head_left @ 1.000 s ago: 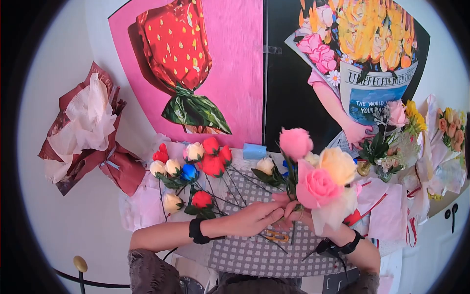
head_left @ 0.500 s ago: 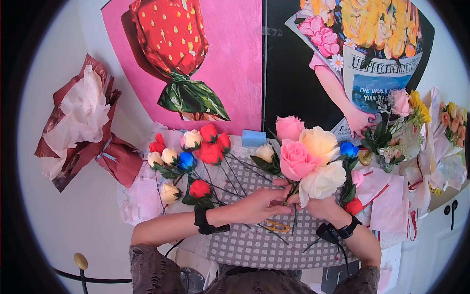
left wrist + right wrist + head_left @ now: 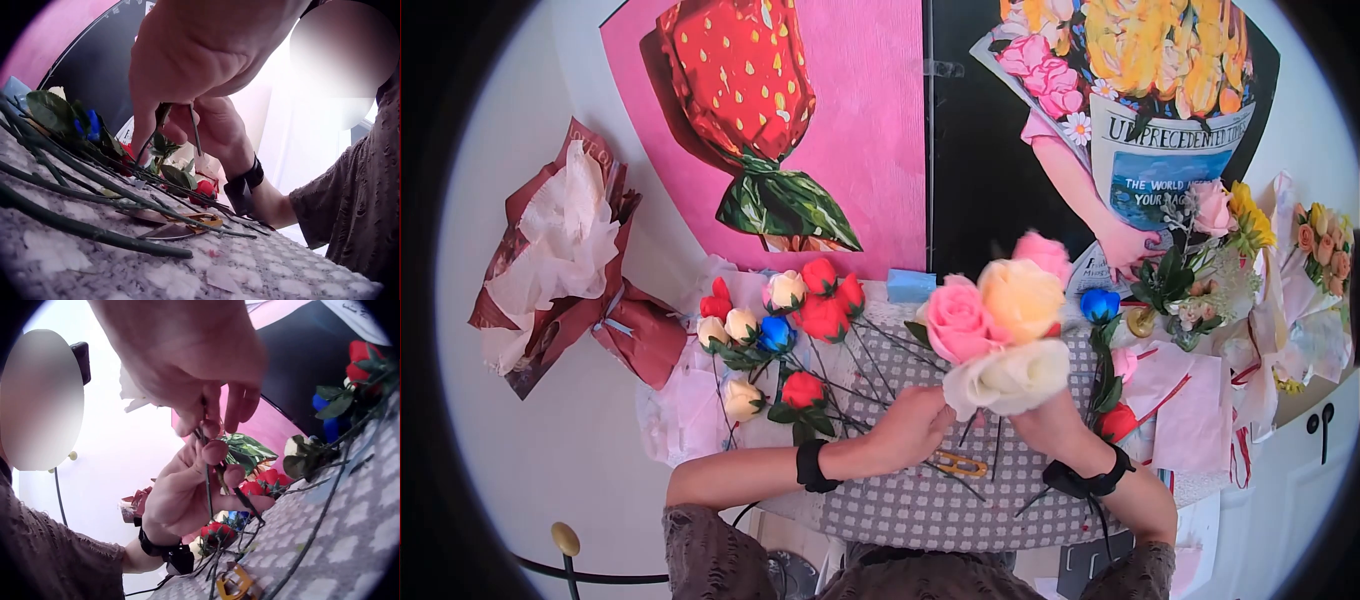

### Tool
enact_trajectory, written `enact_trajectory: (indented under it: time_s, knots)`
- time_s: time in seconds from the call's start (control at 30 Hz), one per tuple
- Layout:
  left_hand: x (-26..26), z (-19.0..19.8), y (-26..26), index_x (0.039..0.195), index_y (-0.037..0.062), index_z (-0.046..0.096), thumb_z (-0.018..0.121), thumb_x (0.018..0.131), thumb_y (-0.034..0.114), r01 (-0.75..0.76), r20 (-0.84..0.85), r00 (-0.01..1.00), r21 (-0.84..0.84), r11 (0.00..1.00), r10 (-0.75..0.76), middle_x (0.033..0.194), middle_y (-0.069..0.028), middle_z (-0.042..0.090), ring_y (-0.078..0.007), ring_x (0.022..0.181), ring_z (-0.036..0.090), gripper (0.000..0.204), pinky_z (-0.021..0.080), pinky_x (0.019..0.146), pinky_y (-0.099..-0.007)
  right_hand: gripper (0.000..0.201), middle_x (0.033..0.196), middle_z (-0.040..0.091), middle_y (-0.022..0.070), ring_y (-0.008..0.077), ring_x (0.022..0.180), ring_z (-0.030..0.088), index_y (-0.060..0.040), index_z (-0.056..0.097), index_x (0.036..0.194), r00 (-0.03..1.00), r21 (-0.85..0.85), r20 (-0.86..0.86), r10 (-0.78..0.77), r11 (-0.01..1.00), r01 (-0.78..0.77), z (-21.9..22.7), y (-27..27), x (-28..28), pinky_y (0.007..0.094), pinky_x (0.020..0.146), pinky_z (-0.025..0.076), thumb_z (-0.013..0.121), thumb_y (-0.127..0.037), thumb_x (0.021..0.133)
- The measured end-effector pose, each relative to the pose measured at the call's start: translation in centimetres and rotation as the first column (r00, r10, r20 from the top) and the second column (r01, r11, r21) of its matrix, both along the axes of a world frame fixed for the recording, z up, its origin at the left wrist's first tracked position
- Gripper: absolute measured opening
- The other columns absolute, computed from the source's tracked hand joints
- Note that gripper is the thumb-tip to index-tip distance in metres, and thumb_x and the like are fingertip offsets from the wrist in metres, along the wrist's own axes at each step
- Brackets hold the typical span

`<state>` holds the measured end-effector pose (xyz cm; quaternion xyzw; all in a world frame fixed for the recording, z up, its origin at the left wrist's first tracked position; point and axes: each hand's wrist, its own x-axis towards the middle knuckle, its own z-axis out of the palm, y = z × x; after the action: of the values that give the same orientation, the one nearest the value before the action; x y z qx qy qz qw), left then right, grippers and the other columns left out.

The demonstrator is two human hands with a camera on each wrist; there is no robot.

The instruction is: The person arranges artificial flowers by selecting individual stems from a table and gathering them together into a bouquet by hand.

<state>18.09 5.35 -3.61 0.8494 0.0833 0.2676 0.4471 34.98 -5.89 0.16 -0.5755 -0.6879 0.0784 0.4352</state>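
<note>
Four large artificial roses form a bunch between the hands: two pink, a cream-yellow rose (image 3: 1022, 300) and a white rose (image 3: 1010, 378), slightly blurred. My left hand (image 3: 910, 428) curls its fingers around the dark stems (image 3: 208, 481) below the blooms. From above, my right hand (image 3: 187, 359) pinches the same stems with thumb and fingertips. In the head view the white rose partly covers my right hand (image 3: 1052, 430). The left wrist view shows stem ends (image 3: 196, 134) projecting below my left hand (image 3: 194, 56).
Red, cream and blue roses lie at the left, with a red rose (image 3: 803, 389) nearest. A blue rose (image 3: 1099, 305) lies at the right. Yellow-handled scissors (image 3: 960, 463) and loose stems rest on the checked cloth (image 3: 880, 520). Wrapping paper (image 3: 1190, 420) lies at the right.
The bunch has turned and tilted toward me, its blooms shifting slightly left. The white rose now hangs lower, over the hands, and my left hand has moved a little left.
</note>
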Motion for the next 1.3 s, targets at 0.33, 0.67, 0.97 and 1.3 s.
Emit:
enact_trajectory:
  time_s: [0.33, 0.67, 0.97, 1.3]
  knots:
    - [-6.4, 3.6, 0.6, 0.113, -0.0012, 0.05, 0.042, 0.09, -0.014, -0.048, -0.098, 0.995, -0.267, 0.962, 0.022, 0.092, -0.0088, 0.057, -0.0175, 0.092, 0.057, 0.027, 0.048, 0.086, -0.0314, 0.02, 0.09, 0.07, 0.0162, 0.0284, 0.069, 0.067, -0.0009, 0.068, 0.105, 1.0, -0.477, -0.002, -0.024, 0.879, 0.02, 2.3, -1.9, 0.5, 0.0362, 0.064, 0.053, 0.063, -0.008, 0.086]
    - [-10.1, 0.2, -4.0, 0.132, 0.0042, 0.048, 0.059, 0.081, -0.001, 0.074, -0.189, 0.972, -0.326, 0.943, -0.142, 0.13, -0.0138, 0.053, -0.0266, 0.123, 0.051, 0.052, 0.04, 0.103, -0.0359, 0.036, 0.103, 0.064, 0.0188, 0.0362, 0.089, 0.064, -0.0004, 0.057, 0.117, 0.929, -0.264, -0.248, 0.274, 0.904, -0.337, 5.5, -2.9, -5.6, 0.0397, 0.076, 0.053, 0.066, -0.006, 0.083]
    - [-11.0, 2.2, -6.5, 0.127, 0.0043, 0.047, 0.062, 0.08, 0.009, 0.069, -0.18, 0.978, -0.21, 0.975, -0.108, 0.123, -0.0183, 0.052, -0.035, 0.114, 0.05, 0.05, 0.04, 0.095, -0.0413, 0.05, 0.103, 0.068, 0.0145, 0.0295, 0.092, 0.068, -0.0028, 0.061, 0.114, 0.802, -0.194, -0.593, 0.075, 0.953, -0.232, 2.1, -4.1, -8.1, 0.0346, 0.077, 0.053, 0.081, -0.015, 0.07]
    - [-11.2, 0.6, -6.9, 0.134, 0.0017, 0.044, 0.064, 0.087, 0.016, 0.022, -0.036, 0.999, -0.34, 0.94, -0.036, 0.131, -0.0144, 0.053, -0.0264, 0.119, 0.054, 0.053, 0.042, 0.101, -0.037, 0.048, 0.104, 0.066, 0.0146, 0.0263, 0.091, 0.066, 0.0001, 0.057, 0.119, 0.871, -0.117, -0.491, 0.036, 0.987, -0.107, 1.2, -4.2, -9.5, 0.0339, 0.079, 0.052, 0.076, -0.015, 0.078]
